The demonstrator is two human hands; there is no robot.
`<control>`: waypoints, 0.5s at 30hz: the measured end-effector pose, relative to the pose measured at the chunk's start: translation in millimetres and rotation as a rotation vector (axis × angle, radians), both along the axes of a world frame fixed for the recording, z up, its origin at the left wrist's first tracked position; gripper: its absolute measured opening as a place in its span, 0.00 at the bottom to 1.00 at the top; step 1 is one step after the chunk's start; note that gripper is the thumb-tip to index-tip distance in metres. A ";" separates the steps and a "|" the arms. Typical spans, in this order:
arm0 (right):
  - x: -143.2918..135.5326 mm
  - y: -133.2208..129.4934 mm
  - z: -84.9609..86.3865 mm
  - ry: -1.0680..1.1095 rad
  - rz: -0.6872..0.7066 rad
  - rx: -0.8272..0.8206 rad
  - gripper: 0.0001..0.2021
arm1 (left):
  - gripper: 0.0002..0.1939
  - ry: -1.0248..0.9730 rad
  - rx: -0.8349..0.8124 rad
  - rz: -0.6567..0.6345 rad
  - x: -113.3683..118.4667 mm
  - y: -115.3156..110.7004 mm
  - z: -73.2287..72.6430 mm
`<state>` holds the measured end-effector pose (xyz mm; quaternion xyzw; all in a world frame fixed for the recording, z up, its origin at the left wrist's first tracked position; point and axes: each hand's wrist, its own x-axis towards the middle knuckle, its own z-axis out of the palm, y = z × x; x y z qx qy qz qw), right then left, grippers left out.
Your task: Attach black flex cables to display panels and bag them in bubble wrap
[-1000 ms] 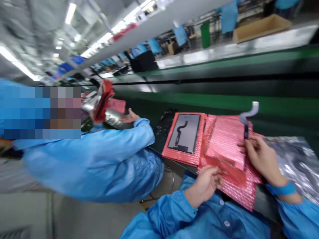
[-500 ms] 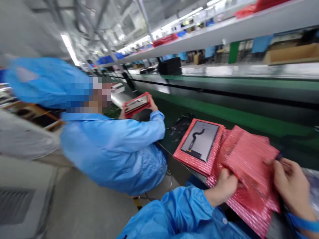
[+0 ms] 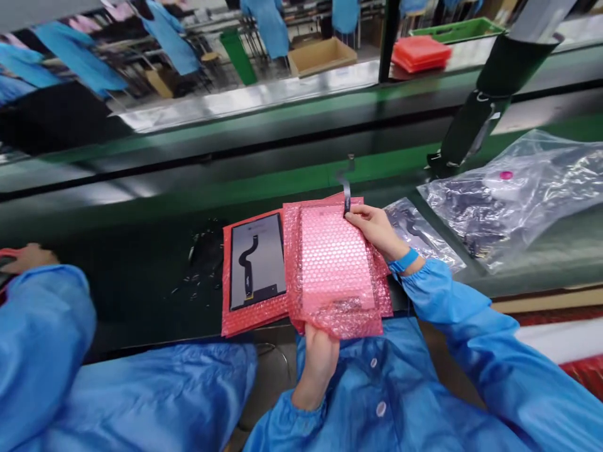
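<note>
A pink bubble-wrap bag (image 3: 336, 257) lies in front of me on similar pink wrap, and a flat rectangular shape shows faintly through it. At its near edge my left hand (image 3: 320, 355) is closed on the plastic, fingertips partly hidden by it. Above the bag's far right corner, my right hand (image 3: 374, 229) pinches a dark flex cable (image 3: 347, 191) whose thin end sticks up past the bag. Just left lies a display panel (image 3: 264, 257) with a black curved flex cable on its grey back, resting on pink bubble wrap (image 3: 257, 319).
Small dark parts (image 3: 205, 254) lie scattered left of the panel. Right of my hand are a small clear bag (image 3: 424, 232) and a large clear plastic bag (image 3: 513, 194) holding dark parts. A post (image 3: 471, 125) rises behind. At far left, a co-worker's hand (image 3: 35, 257) holds something red.
My view has swung right, from the co-worker to the bench before me. The flex cable in my right hand now shows clearly. My left hand remains at the bag's near edge.
</note>
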<state>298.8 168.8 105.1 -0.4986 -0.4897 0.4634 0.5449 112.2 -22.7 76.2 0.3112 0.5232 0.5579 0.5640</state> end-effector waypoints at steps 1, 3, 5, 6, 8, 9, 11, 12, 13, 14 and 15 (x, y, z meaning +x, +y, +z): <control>-1.8 2.3 1.2 0.001 -0.011 0.003 0.20 | 0.18 -0.047 -0.018 0.014 0.1 -2.3 5.3; -0.4 10.0 4.3 -0.008 -0.036 0.014 0.20 | 0.19 -0.117 -0.065 0.046 1.2 -9.6 15.5; 7.3 21.2 6.7 -0.028 -0.072 0.030 0.20 | 0.21 -0.195 -0.146 0.066 -0.6 -22.6 22.4; 12.7 27.4 7.1 -0.041 -0.092 0.038 0.20 | 0.22 -0.222 -0.191 0.066 -4.2 -31.5 23.5; 23.9 38.8 5.4 -0.074 -0.126 0.051 0.20 | 0.23 -0.258 -0.282 0.062 -18.8 -54.0 20.2; 28.7 43.3 3.3 -0.093 -0.137 0.055 0.19 | 0.23 -0.267 -0.326 0.053 -30.0 -66.9 16.4; 34.9 49.0 -3.5 -0.136 -0.147 0.058 0.18 | 0.21 -0.260 -0.415 -0.003 -58.9 -93.5 7.2; 35.8 50.2 -7.7 -0.157 -0.146 0.057 0.17 | 0.20 -0.246 -0.460 -0.043 -75.4 -105.9 3.7; 35.3 50.4 -12.1 -0.179 -0.142 0.058 0.16 | 0.18 -0.222 -0.491 -0.072 -92.1 -116.8 1.9; 33.5 49.9 -16.4 -0.199 -0.136 0.060 0.14 | 0.16 -0.199 -0.510 -0.095 -108.2 -125.6 2.3; 30.8 48.9 -20.2 -0.217 -0.128 0.064 0.13 | 0.14 -0.185 -0.497 -0.094 -122.9 -131.6 5.2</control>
